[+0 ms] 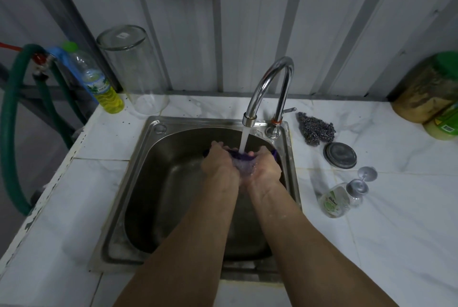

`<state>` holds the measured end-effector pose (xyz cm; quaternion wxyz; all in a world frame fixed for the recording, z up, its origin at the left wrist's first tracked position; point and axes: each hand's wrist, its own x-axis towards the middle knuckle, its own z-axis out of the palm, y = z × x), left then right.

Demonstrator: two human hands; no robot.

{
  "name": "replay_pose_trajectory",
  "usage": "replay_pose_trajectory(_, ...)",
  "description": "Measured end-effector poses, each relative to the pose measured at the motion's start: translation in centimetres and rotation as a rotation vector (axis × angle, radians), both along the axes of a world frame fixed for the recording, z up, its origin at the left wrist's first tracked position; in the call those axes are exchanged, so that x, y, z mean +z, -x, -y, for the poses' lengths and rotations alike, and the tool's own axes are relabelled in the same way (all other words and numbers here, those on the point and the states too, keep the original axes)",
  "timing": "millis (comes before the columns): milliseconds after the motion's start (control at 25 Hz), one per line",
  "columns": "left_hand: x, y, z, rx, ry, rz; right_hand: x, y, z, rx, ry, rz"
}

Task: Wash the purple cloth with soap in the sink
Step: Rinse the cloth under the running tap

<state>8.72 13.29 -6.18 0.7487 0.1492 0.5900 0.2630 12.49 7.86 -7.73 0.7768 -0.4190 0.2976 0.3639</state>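
I see both hands over the steel sink, left hand and right hand fingers curled gripping the purple cloth bunched between them, tap stream landing on cloth just beyond fingertips, soap bottle on surface right of right-hand fingers.

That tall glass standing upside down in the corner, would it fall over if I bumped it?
Probably, yes. The tall glass is narrow for its height, so a nudge near the top might tip it. It looks like clear glass, so it could break on the hard countertop. If it fell on its side, its round shape would likely let it roll.
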Motion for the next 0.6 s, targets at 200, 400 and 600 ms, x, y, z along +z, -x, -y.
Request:
replay_pose_trajectory(200, -0.3, 0.8, -0.1, 0.068, 0.059, 0.163, 0.1, -0.5, -0.5, -0.126, -0.104, -0.032)
replay_pose_trajectory(400, 0.4, 0.8, -0.5, -0.005, 0.038, 0.210, 0.5, -0.1, 0.2, -0.096, -0.142, 0.007)
replay_pose_trajectory(600, 0.3, 0.0, -0.3, 0.026, 0.003, 0.072, 0.8, -0.1, -0.4, -0.219, -0.189, -0.065)
